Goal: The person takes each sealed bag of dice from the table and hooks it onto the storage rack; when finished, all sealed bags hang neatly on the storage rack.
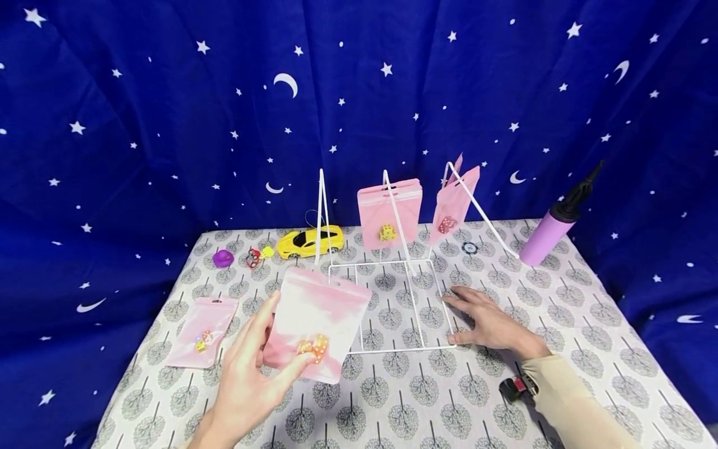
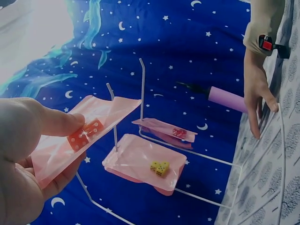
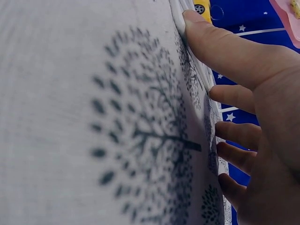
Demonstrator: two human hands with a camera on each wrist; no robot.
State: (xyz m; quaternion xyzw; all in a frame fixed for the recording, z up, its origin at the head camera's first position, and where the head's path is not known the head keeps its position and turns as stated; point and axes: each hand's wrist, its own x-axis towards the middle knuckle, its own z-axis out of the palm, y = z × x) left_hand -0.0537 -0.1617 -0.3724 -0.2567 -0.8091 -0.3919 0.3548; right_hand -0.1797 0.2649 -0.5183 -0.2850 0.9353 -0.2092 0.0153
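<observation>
My left hand [image 1: 241,380] pinches a pink zip pouch [image 1: 305,299] between thumb and fingers, in front of the left part of a white wire rack [image 1: 392,350]. Orange dice [image 1: 314,347] with white dots show through the pouch, under the thumb. At the rack's right base corner, my right hand [image 1: 496,321] rests with its fingers spread; in the right wrist view its thumb [image 3: 225,49] touches the white wire. Pink pouches hang on the rack's middle arm, the front one [image 1: 370,218] holding yellow dice. More hang on the right arm, where a pouch [image 1: 462,196] holds red dice.
Another pink pouch [image 1: 191,337] with small dice lies flat at the left. Behind stand a purple ball-like toy [image 1: 223,258], a small red toy [image 1: 253,257] and a yellow toy car [image 1: 305,244]. A purple hand pump [image 1: 544,242] stands back right, before a blue starry curtain [image 1: 168,112].
</observation>
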